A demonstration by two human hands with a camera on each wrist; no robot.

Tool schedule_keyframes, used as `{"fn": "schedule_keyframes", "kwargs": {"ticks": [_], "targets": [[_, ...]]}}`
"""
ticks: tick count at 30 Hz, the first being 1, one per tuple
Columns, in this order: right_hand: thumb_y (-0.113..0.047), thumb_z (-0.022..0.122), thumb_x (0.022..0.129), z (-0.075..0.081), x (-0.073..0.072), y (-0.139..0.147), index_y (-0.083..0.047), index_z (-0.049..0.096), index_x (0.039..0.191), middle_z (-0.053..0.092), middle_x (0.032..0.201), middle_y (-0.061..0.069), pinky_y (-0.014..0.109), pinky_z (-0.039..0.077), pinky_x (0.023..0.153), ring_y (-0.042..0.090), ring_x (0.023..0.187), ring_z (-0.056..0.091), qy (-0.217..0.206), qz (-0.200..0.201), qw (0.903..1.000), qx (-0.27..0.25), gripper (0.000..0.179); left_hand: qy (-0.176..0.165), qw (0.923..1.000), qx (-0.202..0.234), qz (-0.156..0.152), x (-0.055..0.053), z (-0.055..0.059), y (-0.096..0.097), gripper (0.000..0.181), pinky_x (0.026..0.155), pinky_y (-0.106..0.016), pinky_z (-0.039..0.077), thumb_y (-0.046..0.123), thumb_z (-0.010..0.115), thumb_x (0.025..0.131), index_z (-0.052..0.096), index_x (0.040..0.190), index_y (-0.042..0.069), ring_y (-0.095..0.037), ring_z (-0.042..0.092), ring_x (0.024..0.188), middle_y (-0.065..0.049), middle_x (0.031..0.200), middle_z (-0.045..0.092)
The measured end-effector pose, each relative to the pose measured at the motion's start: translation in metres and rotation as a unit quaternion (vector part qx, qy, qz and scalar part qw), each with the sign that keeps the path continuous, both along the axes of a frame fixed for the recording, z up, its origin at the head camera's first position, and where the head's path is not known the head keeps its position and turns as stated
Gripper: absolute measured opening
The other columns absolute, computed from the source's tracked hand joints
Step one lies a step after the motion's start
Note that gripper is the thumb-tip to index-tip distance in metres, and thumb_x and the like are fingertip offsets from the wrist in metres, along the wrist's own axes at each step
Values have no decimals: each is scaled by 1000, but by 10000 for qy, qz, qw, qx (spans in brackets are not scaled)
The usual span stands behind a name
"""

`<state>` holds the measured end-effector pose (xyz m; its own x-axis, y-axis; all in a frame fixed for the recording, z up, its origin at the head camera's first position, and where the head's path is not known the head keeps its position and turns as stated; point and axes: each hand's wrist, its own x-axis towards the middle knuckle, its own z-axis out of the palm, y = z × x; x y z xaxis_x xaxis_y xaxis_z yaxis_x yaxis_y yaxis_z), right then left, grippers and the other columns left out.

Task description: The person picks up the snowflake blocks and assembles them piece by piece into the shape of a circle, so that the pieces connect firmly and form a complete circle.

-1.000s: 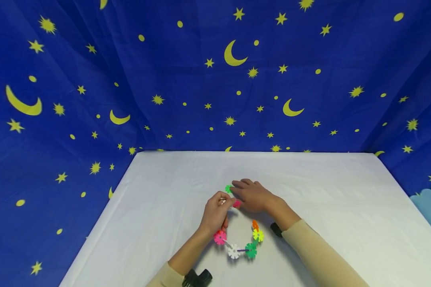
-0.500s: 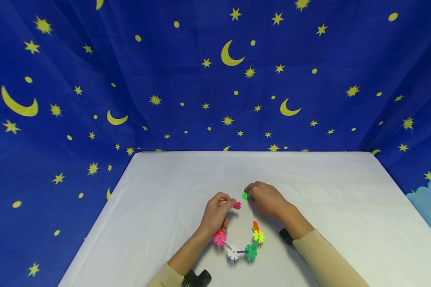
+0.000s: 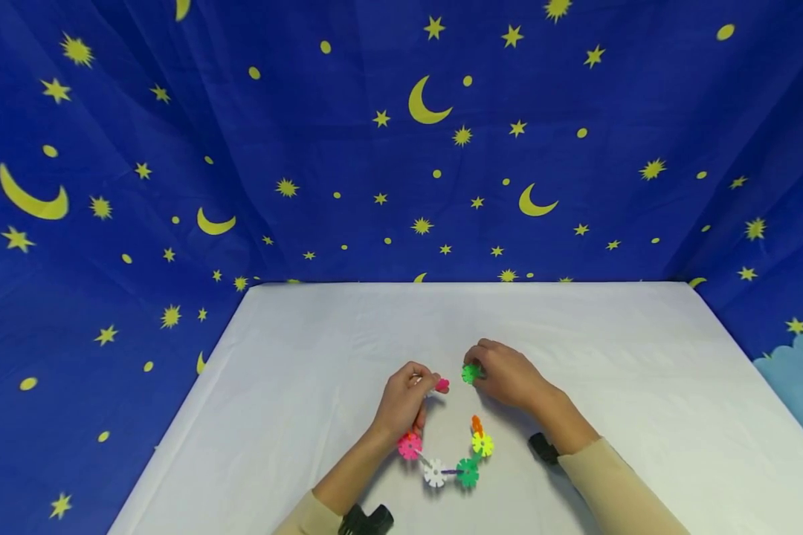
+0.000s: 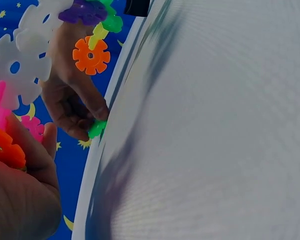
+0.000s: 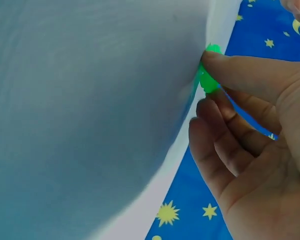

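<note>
My left hand (image 3: 398, 401) grips a curved chain of interlocking plastic snowflake discs at its left side. A pink disc (image 3: 443, 385) sticks out past my left thumb and fingertips. Down the loop come another pink disc (image 3: 410, 446), a white disc (image 3: 435, 473), a darker green disc (image 3: 468, 472), a yellow disc (image 3: 482, 443) and an orange disc (image 3: 477, 424) at the other end. My right hand (image 3: 508, 375) pinches a loose bright green snowflake disc (image 5: 210, 70) between thumb and index finger. That disc is held just right of the pink end, with a gap between them.
A white cloth covers the table (image 3: 308, 357). Blue curtain (image 3: 348, 134) with yellow moons and stars rises behind and at both sides. Black wrist camera mounts (image 3: 368, 520) hang beneath both forearms.
My right hand has picked the bright green disc up from beyond the left hand and drawn it right and nearer. My left hand and the chain have hardly moved.
</note>
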<state>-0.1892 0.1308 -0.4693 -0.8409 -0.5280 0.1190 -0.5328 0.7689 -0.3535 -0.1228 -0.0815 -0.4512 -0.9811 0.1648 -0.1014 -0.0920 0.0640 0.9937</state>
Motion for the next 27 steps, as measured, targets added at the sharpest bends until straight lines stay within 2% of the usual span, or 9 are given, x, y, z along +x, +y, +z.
{"fn": "schedule_keyframes", "kwargs": {"ticks": [5,8,11,13,16,22,27], "targets": [[-6,74,79,-2,-1,5,-11,69,94,52,86,-4,32,47,69,12,74,48,-489,0,9982,-354,17,-45,10000,-39,59,-7,-20,1,24,28,-23,34,27,59,95,55,100,4,-9,36,27,-26,86,68],[-6,70,83,-4,-2,9,-14,69,91,55,86,-6,33,47,71,11,76,51,-765,17,9953,-586,12,-38,10000,2,35,-9,-25,0,27,27,-25,34,30,61,94,56,100,5,-11,37,27,-23,85,69],[-8,67,87,-6,-2,12,-16,69,93,60,88,-9,34,48,74,10,79,54,-1033,64,9910,-849,10,-78,10000,30,6,-9,-26,0,27,27,-25,35,32,62,93,56,100,6,-12,37,27,-26,83,68],[-9,66,88,-5,-1,13,-15,68,97,61,87,-8,34,49,73,10,79,55,-1241,110,9862,-1090,11,-103,9999,0,3,-9,-25,0,26,28,-25,35,31,61,94,56,101,6,-11,37,27,-32,77,63],[-8,65,89,-3,2,14,-13,64,104,60,86,-6,33,49,69,13,76,55,-1476,134,9780,-1466,16,-117,9999,-28,16,-6,-18,2,23,28,-23,34,26,59,95,56,101,4,-9,36,27,-35,78,62],[-5,63,89,1,6,14,-7,59,110,59,89,-3,31,49,66,16,78,55,-1586,83,9638,-2143,22,-149,9999,80,-25,3,7,2,20,30,-21,35,20,58,95,54,99,1,-7,36,29,-31,87,66],[-5,64,88,4,11,12,-8,62,108,61,90,0,31,49,67,19,80,57,-1751,58,9487,-2632,20,-92,9999,111,-36,6,12,1,20,30,-22,35,20,58,96,54,99,0,-7,37,29,-31,86,66]]}}
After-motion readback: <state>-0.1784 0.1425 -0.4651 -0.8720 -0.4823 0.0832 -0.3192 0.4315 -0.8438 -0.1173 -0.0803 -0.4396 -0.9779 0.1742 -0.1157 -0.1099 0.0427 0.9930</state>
